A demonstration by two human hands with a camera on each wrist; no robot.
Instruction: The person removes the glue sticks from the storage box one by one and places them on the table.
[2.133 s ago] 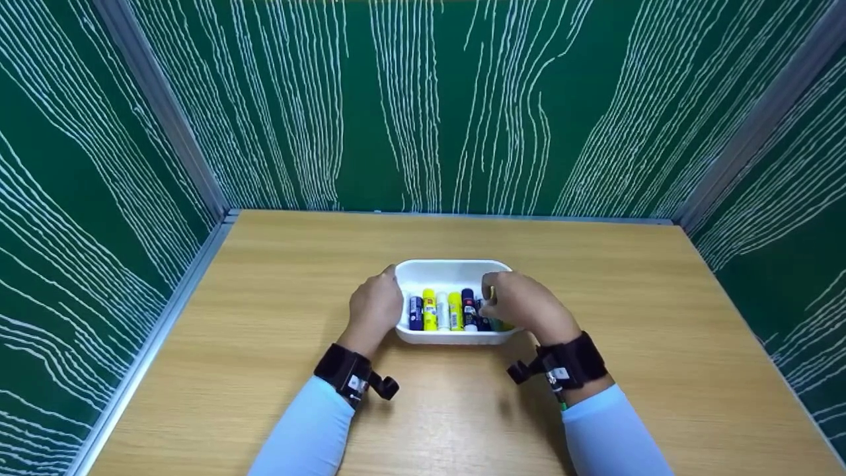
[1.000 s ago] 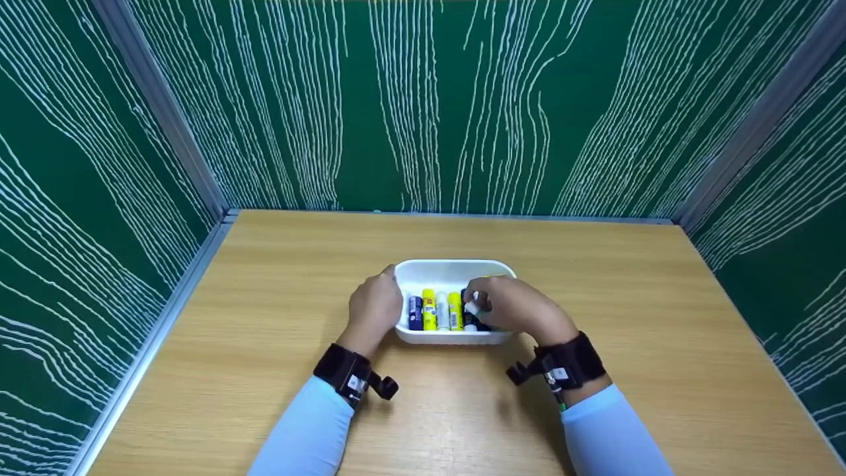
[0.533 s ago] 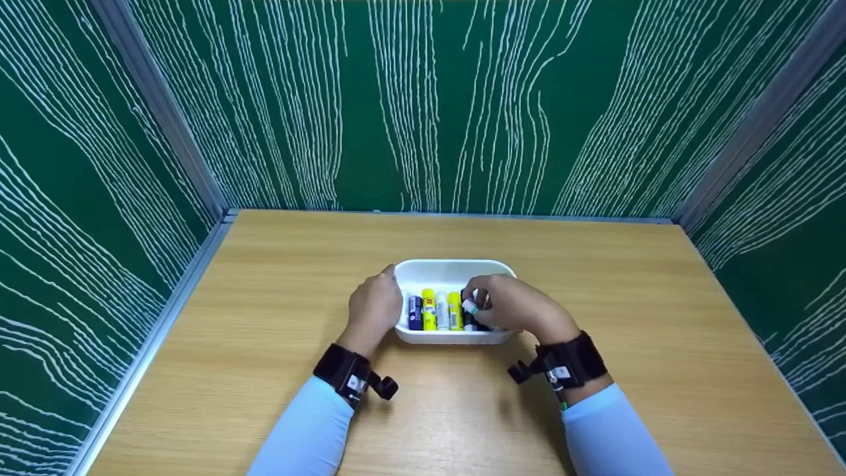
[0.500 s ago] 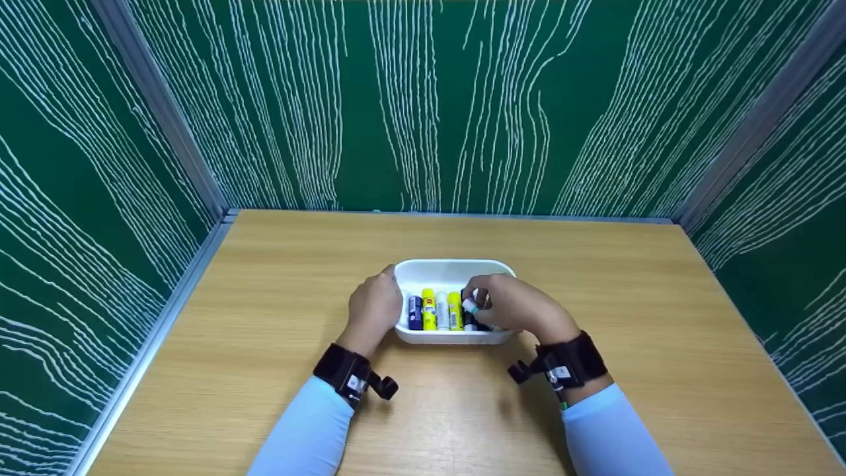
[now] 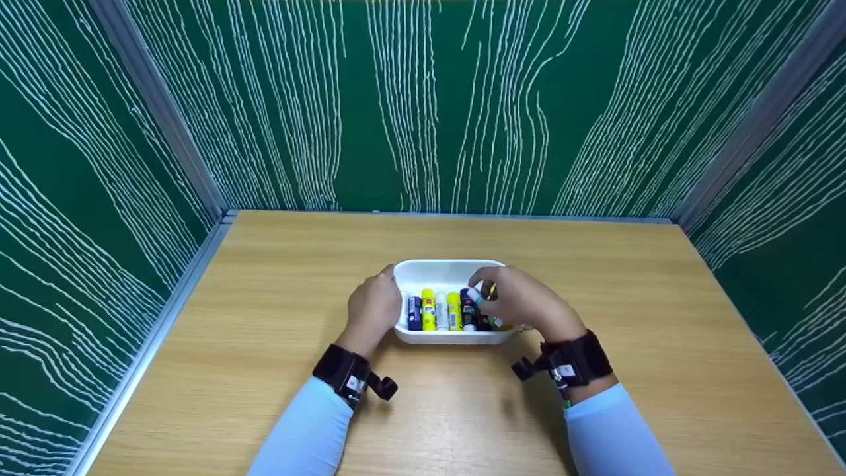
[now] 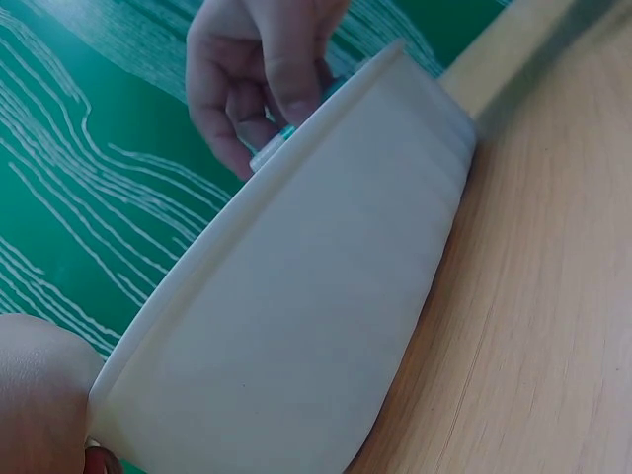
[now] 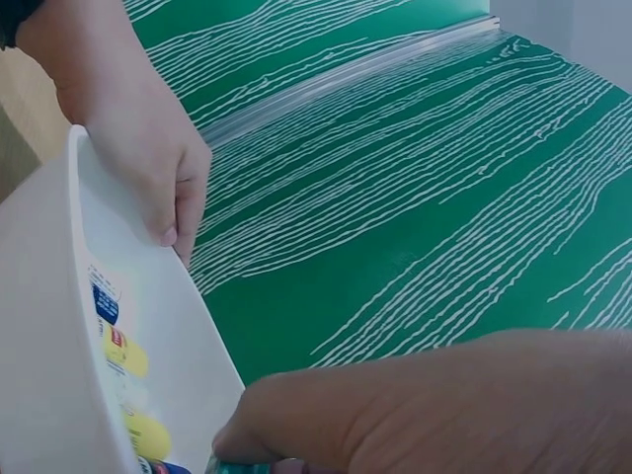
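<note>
A white plastic basin [image 5: 456, 338] stands on the table with a row of glue sticks lying side by side in it. At its left end my left hand [image 5: 375, 305] grips the rim, the thumb over the edge in the right wrist view. My right hand [image 5: 529, 303] is over the basin's right end and pinches a glue stick [image 5: 475, 295] with a white end and a green band, tilted. Below it lie a dark blue glue stick [image 5: 468, 308] and others partly hidden by the hand. Farther left are a yellow glue stick [image 5: 428, 309] and a white one [image 5: 441, 311].
The wooden table [image 5: 297, 264] surrounds the basin on all sides. Green panels with white wavy lines [image 5: 410, 106] rise at the back, left and right, joined by grey metal posts [image 5: 165, 112].
My right hand was in the right end of the basin, then shifted left with a white-ended glue stick showing in its fingers. It has since risen slightly and moved right. The left hand stays.
</note>
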